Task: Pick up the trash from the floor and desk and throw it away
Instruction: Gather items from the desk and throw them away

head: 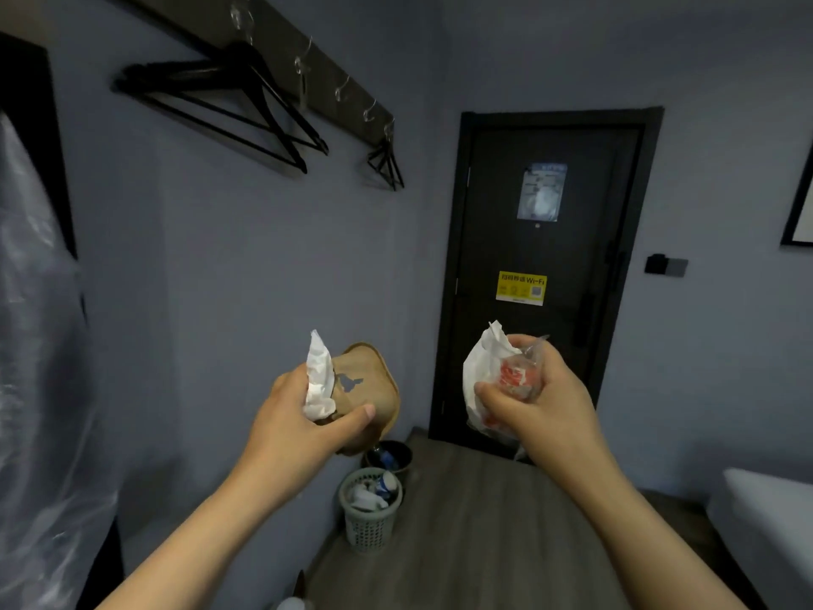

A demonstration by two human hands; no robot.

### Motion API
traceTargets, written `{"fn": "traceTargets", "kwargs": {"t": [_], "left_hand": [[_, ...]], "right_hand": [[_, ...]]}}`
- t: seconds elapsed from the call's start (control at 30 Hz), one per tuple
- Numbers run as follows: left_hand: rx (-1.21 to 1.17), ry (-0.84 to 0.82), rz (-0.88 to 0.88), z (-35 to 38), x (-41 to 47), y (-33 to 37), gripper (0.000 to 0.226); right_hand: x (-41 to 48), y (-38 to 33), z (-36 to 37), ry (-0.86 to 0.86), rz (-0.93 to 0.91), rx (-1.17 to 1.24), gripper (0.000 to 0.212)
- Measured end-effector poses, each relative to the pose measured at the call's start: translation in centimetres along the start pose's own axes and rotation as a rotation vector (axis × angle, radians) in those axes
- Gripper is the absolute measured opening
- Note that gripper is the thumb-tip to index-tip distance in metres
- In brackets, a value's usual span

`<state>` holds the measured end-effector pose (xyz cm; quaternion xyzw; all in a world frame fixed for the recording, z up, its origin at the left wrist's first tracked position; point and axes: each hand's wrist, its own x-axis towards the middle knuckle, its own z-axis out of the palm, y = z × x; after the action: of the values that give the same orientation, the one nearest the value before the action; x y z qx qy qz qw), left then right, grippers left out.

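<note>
Left grip (299, 416) clenched on brown paper bag (374, 385) plus crumpled tissue (319, 380). Right grip (541, 402) clenched on white plastic bag (477, 380) and clear wrapper (534, 350). Both loads held high, well short of the mesh wastebasket (369, 526) by the wall. Bundled per hand, likely for one trip.

Door (497, 213): matt dark panel carrying a glossy yellow sticker (521, 288). Left of the door: brown paper bag (367, 389), matt and creased; white tissue (319, 380), crumpled. Before the door: white wrapper (479, 380), thin and wrinkled; clear film (534, 352), glossy. Below-left of the door: grey plastic basket (369, 528), lattice-walled; floor (484, 521), matt wood-grain.
</note>
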<state>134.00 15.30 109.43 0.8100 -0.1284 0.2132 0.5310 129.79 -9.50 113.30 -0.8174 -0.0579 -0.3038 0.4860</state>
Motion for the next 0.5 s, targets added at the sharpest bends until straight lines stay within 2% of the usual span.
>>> {"fn": "traceTargets", "kwargs": {"t": [0.2,0.3,0.5], "left_hand": [[-0.014,-0.031,0.001,2.6,11.7,-5.8,0.031],[-0.005,-0.023,0.043,4.9,16.0,-8.3,0.037],[0.042,-0.018,-0.005,10.4,25.0,-13.9,0.028]], "right_hand": [[9.9,4.7,6.2,-0.006,0.035,-0.026,0.051],[14.0,7.8,8.5,-0.022,0.054,-0.042,0.052],[22.8,15.7,11.8,-0.046,0.07,-0.035,0.054]]}}
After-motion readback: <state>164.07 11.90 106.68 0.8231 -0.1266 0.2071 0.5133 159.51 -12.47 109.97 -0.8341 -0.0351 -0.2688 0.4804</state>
